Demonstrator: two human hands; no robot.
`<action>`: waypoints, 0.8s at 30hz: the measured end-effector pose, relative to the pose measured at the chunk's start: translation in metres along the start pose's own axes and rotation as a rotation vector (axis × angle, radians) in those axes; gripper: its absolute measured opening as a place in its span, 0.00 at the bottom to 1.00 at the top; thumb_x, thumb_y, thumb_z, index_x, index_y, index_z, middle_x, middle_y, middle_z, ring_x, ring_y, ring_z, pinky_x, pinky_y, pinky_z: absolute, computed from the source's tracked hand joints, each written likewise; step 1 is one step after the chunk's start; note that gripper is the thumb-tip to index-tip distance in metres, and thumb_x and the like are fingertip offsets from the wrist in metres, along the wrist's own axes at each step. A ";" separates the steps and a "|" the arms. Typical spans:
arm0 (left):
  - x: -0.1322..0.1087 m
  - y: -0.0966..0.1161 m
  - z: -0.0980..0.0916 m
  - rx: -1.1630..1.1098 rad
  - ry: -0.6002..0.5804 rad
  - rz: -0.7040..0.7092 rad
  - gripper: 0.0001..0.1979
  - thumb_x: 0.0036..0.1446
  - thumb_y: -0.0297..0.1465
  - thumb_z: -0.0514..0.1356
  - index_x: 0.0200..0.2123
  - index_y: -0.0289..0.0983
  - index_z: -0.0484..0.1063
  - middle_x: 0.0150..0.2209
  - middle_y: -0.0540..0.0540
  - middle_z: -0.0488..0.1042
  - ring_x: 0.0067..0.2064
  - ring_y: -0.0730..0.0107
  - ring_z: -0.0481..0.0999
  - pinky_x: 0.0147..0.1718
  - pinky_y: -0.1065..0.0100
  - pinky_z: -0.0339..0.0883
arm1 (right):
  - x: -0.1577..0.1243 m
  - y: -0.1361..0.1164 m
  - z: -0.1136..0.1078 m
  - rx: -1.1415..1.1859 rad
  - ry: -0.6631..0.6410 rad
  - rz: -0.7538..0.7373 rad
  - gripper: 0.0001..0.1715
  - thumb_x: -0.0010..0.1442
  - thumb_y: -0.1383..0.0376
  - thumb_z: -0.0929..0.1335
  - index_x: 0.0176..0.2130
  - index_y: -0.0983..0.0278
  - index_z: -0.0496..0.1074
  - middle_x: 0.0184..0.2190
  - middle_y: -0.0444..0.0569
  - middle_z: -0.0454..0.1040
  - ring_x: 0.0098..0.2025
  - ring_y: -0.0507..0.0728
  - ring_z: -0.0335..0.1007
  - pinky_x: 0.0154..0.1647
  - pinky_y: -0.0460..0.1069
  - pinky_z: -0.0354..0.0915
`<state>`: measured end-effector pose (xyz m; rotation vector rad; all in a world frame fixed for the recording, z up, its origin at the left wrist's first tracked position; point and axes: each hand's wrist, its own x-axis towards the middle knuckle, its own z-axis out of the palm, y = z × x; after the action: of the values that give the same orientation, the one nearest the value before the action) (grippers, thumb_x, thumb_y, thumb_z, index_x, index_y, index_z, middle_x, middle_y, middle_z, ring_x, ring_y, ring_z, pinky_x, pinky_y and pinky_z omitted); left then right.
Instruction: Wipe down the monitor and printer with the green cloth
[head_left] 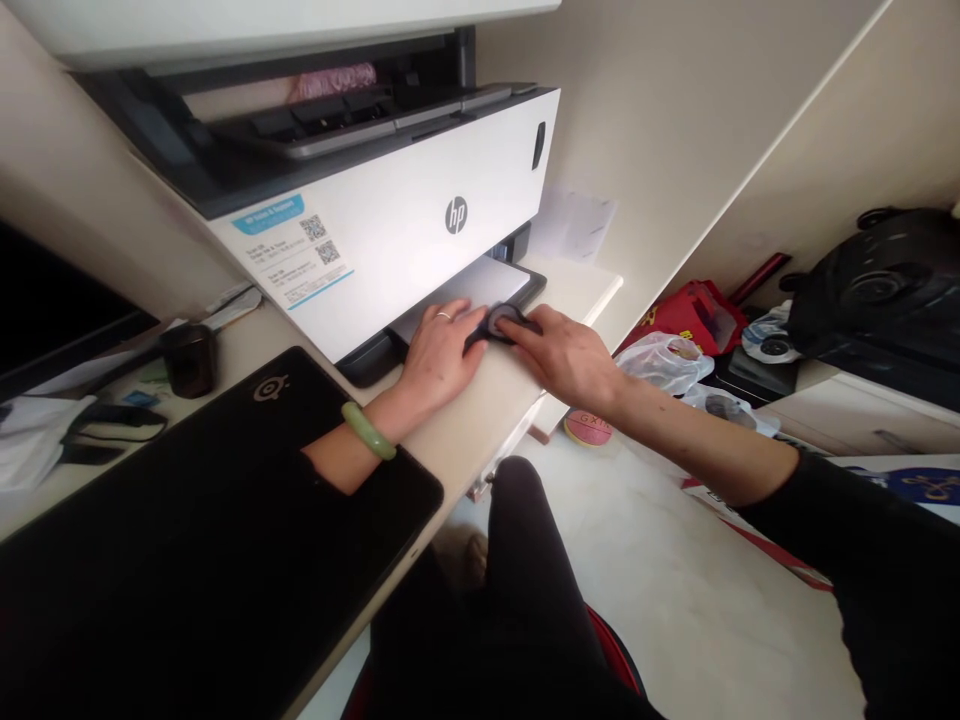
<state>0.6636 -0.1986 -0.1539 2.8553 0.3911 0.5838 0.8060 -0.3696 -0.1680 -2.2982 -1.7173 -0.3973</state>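
Note:
Both my hands meet at the front of the paper tray point(531, 292) of a white and black HP printer point(405, 225). Between them is a small dark piece with a rounded grey middle point(498, 318); whether it is part of the tray or loose, I cannot tell. My left hand point(444, 350), with a ring and a green bangle point(367, 431), has its fingers closed against the piece's left side. My right hand point(566, 355) grips its right side, fingers bent over it. White paper point(491, 277) lies in the tray, partly under my left fingers.
A black desk mat point(217, 520) covers the desk at left, with a black cup-like object point(187, 360) behind it. The desk edge runs below my hands. Plastic bags point(664, 362), a red bag point(694, 315) and a black bag point(877, 290) stand at right.

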 end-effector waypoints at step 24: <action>0.000 -0.001 0.001 -0.023 0.003 0.009 0.26 0.70 0.29 0.60 0.69 0.36 0.75 0.69 0.37 0.73 0.68 0.46 0.71 0.72 0.47 0.64 | 0.001 -0.010 -0.014 -0.049 -0.117 0.122 0.31 0.78 0.58 0.57 0.73 0.53 0.67 0.55 0.58 0.75 0.46 0.61 0.72 0.42 0.52 0.65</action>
<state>0.6637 -0.1975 -0.1554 2.8361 0.3699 0.5907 0.7960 -0.3715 -0.1541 -2.4913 -1.6241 -0.2896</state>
